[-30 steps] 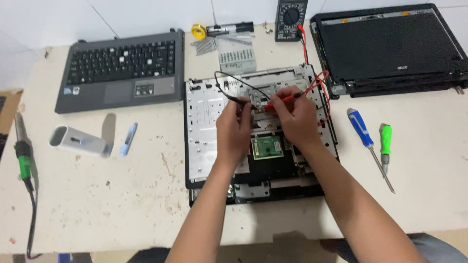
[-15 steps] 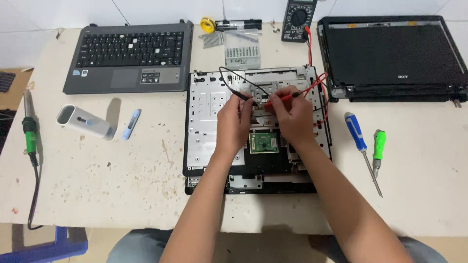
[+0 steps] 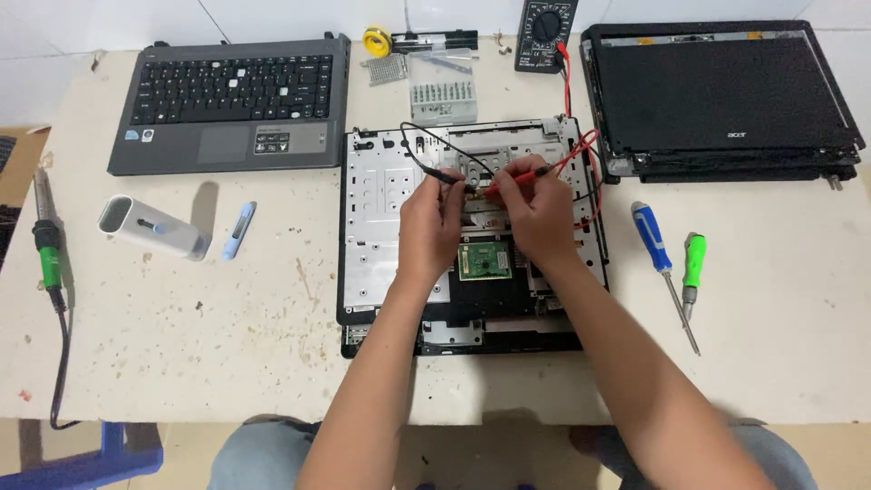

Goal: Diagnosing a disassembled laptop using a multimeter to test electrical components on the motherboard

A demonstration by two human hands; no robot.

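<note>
An opened laptop base (image 3: 372, 227) with a bare metal plate lies at the table's middle, and a small green circuit board (image 3: 484, 261) sits in it. My left hand (image 3: 430, 225) is closed around a black test probe (image 3: 435, 174) with a black lead. A red test probe (image 3: 513, 179) with a red lead is gripped in my right hand (image 3: 537, 214). Both probe tips meet on the plate between my hands. The leads run back to a dark multimeter (image 3: 545, 33) at the far edge.
A laptop keyboard deck (image 3: 231, 100) lies far left, a black screen lid (image 3: 721, 95) far right. A blue screwdriver (image 3: 660, 255) and a green screwdriver (image 3: 693, 268) lie right of the base. A soldering iron (image 3: 45, 245), white device (image 3: 150, 227), screw box (image 3: 442, 95).
The view has shifted so the table sits slightly lower and left in frame. My hands stay on the probes over the laptop base, in nearly the same spot.
</note>
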